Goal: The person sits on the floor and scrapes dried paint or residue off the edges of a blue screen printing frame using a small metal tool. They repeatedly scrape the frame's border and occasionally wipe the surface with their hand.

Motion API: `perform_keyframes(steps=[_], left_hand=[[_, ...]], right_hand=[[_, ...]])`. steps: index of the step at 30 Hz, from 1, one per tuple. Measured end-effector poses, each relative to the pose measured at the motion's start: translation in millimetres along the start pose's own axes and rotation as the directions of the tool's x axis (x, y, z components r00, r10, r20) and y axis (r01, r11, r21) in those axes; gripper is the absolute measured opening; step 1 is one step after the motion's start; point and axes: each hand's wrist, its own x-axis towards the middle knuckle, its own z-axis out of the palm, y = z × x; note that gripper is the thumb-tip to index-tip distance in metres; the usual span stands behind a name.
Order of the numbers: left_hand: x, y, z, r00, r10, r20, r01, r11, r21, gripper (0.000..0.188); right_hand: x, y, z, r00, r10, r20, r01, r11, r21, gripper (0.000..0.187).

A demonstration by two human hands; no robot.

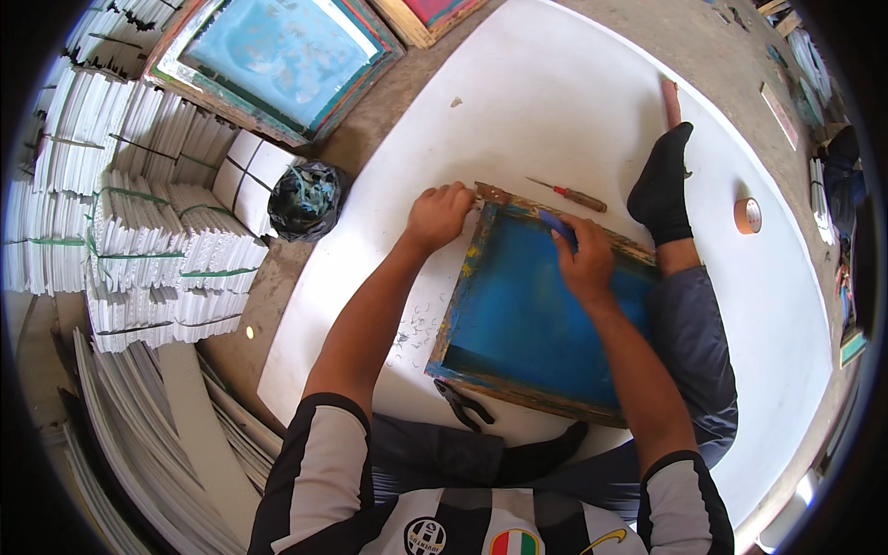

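Observation:
A wooden screen frame with blue mesh lies flat before me, its wood worn and stained. My left hand is closed at its far left corner; whatever its curled fingers hold is hidden. Inside the frame, near the far edge, my right hand grips a purple-blue handled tool. The working end of that tool cannot be made out. Just beyond the frame rests a screwdriver with a reddish-brown handle. Black-handled pliers lie by the near left corner.
The white sheet under everything bears a brown tape roll at right. My socked foot is beside the frame. Left are a black bag of scraps and tied white stacks. Another blue screen stands far left.

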Motion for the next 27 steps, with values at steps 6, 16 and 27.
perform_keyframes(steps=[6, 16, 27], left_hand=[[-8.0, 48.6, -6.0, 0.912, -0.409, -0.031, 0.393, 0.892, -0.222, 0.016], [-21.6, 60.0, -4.9, 0.837, -0.544, -0.061, 0.538, 0.838, -0.086, 0.024], [-15.4, 25.6, 0.6, 0.956, -0.28, 0.09, 0.288, 0.953, -0.09, 0.019]], right_hand=[[-9.3, 0.5, 9.0, 1.0, 0.027, -0.013, -0.027, 1.0, 0.015, 0.024], [-20.3, -3.1, 8.9, 0.988, 0.15, 0.037, -0.151, 0.988, 0.018, 0.027], [-18.8, -5.3, 5.0, 0.971, 0.218, 0.099, -0.22, 0.975, 0.006, 0.025]])
